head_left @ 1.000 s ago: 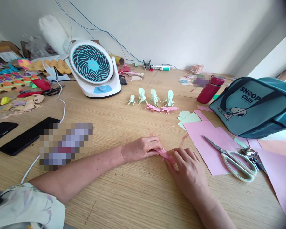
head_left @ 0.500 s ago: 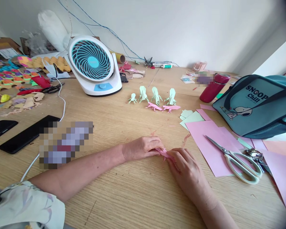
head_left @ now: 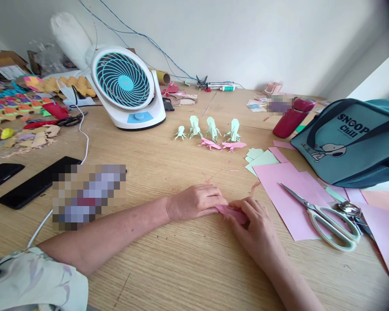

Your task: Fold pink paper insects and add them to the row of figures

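Between my two hands is a small pink origami figure [head_left: 235,214], held just above or on the wooden table; its left end is hidden by fingers. My left hand [head_left: 199,202] pinches that left end. Around the wider right part, the thumb and fingers of my right hand [head_left: 254,220] are closed. Beyond the hands stand several pale green origami insects [head_left: 213,128]. Two pink origami insects [head_left: 232,147] lie just in front of them.
To the right are pink paper sheets [head_left: 291,198], green paper pieces [head_left: 262,160], scissors [head_left: 332,220], a red bottle [head_left: 293,119] and a teal bag [head_left: 340,147]. A fan [head_left: 126,86] stands at the back left. Black phone-like slabs [head_left: 40,181] and a white cable [head_left: 84,147] lie left.
My right fingers have shifted up and left along the pink origami figure, showing more of its right part. My left fingers now cover more of its left end.
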Demonstrator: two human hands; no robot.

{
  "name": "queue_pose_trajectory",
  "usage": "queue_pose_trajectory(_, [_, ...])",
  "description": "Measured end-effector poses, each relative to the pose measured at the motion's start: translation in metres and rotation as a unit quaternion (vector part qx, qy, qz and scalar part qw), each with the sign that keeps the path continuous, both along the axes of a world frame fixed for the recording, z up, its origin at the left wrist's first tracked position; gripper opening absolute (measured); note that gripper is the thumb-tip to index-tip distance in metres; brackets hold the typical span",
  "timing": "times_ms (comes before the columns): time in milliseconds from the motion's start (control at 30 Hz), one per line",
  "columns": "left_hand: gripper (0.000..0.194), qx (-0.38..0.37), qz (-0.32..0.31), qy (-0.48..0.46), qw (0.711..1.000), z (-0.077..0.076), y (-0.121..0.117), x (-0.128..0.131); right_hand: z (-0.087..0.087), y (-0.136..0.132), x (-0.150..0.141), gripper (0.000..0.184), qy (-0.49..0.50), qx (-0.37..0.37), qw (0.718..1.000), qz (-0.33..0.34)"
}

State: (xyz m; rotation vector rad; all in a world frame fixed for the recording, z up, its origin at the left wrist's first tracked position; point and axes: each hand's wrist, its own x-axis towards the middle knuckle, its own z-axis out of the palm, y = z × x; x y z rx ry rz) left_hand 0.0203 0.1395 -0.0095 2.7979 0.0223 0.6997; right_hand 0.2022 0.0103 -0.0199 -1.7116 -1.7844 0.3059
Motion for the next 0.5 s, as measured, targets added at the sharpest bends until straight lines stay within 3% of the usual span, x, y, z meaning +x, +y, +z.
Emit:
queue_pose_trajectory(167, [0.023,0.015,0.005,0.015,1.000,-0.004,0.000,-0.001,0.008,0.010,0.016,0.016,0.095,-0.037,0.994,-0.026])
queue_pose_trajectory(333, [0.024,0.008,-0.002,0.025,1.000,-0.003,0.000,-0.001,0.016,0.029,0.029,0.015,0.032,-0.094,0.990,0.100])
queue_pose_trajectory(500, [0.024,0.015,-0.005,0.037,0.999,-0.001,0.000,-0.001,0.012,0.043,0.030,0.013,0.001,-0.085,0.984,0.158])
